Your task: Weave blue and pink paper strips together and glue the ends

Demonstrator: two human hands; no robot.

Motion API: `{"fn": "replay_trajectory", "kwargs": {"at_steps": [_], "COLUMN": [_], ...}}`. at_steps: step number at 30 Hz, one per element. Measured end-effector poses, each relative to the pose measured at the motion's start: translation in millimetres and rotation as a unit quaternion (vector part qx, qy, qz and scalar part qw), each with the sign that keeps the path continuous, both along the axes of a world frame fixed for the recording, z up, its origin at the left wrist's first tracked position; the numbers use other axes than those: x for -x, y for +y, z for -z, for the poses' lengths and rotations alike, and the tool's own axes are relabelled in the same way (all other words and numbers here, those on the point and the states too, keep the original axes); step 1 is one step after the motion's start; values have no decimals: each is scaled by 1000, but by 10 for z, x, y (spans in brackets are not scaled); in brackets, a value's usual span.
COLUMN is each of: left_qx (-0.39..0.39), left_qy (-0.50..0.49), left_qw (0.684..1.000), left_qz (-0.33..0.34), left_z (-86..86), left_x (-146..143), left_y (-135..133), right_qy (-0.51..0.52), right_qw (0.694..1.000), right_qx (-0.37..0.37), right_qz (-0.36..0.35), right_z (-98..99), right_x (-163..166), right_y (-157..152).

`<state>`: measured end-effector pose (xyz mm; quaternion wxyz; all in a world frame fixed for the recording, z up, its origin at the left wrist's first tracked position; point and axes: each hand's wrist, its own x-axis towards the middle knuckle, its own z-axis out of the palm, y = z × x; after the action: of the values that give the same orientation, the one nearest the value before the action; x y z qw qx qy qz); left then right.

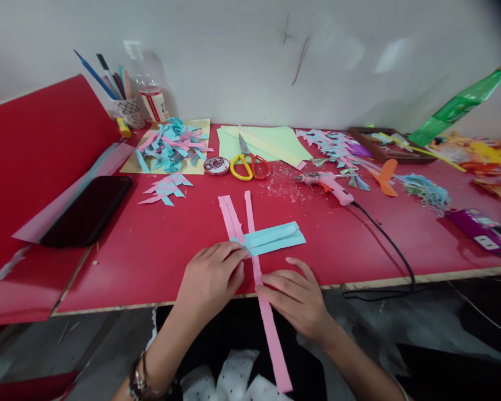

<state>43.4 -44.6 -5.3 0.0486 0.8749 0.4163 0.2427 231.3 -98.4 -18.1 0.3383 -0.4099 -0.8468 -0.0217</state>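
My left hand [215,275] presses its fingertips onto the crossing of blue and pink paper strips at the table's front. A long pink paper strip [271,340] runs over the blue paper strips [278,236] and hangs past the table edge toward my lap. My right hand [294,298] grips this long strip at its edge, just below the crossing, with one finger raised. Other pink paper strips [229,217] stick out beyond the crossing, to the left of the long one. The undersides of my left fingers are hidden.
Scissors [250,167], a tape roll [216,165] and green paper sheets [275,142] lie behind. A pink glue gun [328,185] with its cord is at right. A phone [87,211], a woven paper piece [167,188] and a pile of woven bits [173,145] are at left.
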Motion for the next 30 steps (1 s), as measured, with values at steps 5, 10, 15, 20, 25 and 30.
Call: {"fn": "replay_trajectory", "kwargs": {"at_steps": [5, 10, 15, 20, 25, 30], "left_qx": [-8, 2, 3, -15, -28, -27], "left_qy": [1, 6, 5, -13, -16, -13], "left_qw": [1000, 1000, 1000, 1000, 999, 999], "left_qz": [-2, 0, 8, 19, 16, 12], "left_z": [17, 11, -2, 11, 19, 6], "left_x": [4, 14, 12, 10, 16, 11], "left_y": [5, -3, 3, 19, 19, 20], "right_qy": [36, 46, 6, -113, -141, -176], "right_qw": [996, 987, 989, 970, 956, 949], "right_qx": [26, 125, 143, 206, 258, 260], "right_qz": [-74, -92, 37, 66, 9, -7], "right_z": [3, -93, -292, -397, -383, -378], "right_x": [-58, -152, -245, -170, -40, 8], "right_y": [22, 32, 196, 517, 761, 814]}}
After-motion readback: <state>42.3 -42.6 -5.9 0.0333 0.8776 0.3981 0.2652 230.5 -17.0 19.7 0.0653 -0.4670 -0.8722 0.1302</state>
